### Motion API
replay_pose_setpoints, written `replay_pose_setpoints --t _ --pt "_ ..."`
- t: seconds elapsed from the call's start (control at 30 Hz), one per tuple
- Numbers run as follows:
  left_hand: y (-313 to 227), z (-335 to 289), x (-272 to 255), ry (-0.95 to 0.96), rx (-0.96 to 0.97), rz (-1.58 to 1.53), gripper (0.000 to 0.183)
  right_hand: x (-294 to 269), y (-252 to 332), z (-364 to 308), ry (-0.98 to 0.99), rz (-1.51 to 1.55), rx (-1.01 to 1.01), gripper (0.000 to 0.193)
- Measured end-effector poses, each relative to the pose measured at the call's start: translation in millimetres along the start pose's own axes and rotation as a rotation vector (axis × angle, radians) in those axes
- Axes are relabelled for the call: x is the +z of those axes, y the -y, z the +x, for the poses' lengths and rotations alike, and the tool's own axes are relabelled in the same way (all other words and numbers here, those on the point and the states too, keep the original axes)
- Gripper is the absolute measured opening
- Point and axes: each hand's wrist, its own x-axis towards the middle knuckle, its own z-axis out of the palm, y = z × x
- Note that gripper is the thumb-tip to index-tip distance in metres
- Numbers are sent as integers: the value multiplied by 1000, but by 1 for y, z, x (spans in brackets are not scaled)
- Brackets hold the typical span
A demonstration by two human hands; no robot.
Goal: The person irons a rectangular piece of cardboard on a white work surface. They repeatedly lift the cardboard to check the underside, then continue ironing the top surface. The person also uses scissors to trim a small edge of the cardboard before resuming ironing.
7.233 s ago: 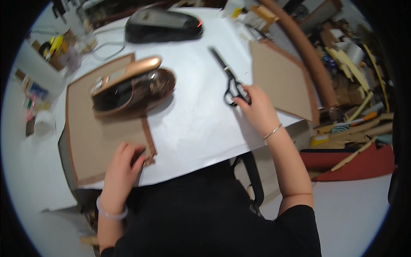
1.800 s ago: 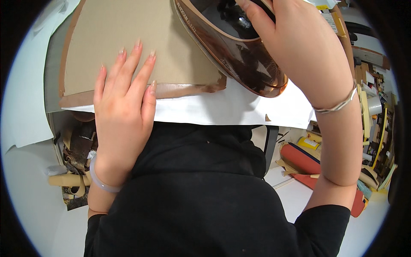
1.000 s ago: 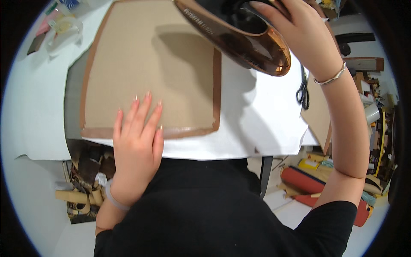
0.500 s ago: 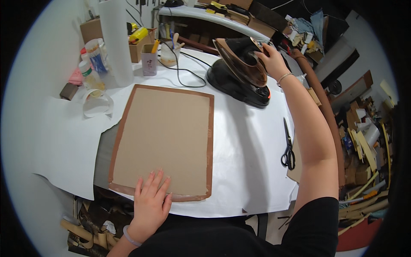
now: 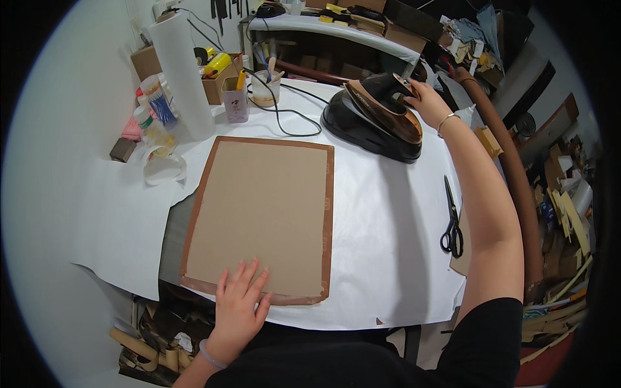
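A flat beige panel (image 5: 262,210) with a brown border lies on the white-covered table. My left hand (image 5: 241,301) rests on its near edge, fingers spread and flat. At the far right, my right hand (image 5: 427,102) is closed round the handle of a black and copper-coloured iron (image 5: 381,107). The iron sits tilted on its black base (image 5: 352,132), and a black cord (image 5: 294,131) loops to its left. Black-handled scissors (image 5: 452,226) lie on the table beside my right forearm.
A white paper roll (image 5: 183,77) stands upright at the back left, near a roll of clear tape (image 5: 164,166). Behind the panel are a pale tin (image 5: 235,100) and a tub of sticks (image 5: 264,89). A long brown roll (image 5: 511,168) leans along the right side.
My right hand has lowered the iron onto its base; before, it was tipped up with a gap beneath. My left hand stays on the panel. The whole view has shifted slightly.
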Motion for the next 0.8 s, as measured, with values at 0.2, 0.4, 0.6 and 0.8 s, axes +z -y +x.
replay_pose_setpoints --t 0.2,0.4,0.6,0.8 --pt "-1 -3 1 -21 -8 44 47 9 77 -134 -140 376 -241 46" --pt "2 -1 11 -12 16 70 48 17 127 -389 350 159 -457 65" --pt "2 -3 13 -46 71 163 48 37 122 -466 180 246 -496 48" --pt "6 -4 15 -51 102 202 49 41 130 -494 9 423 -563 32"
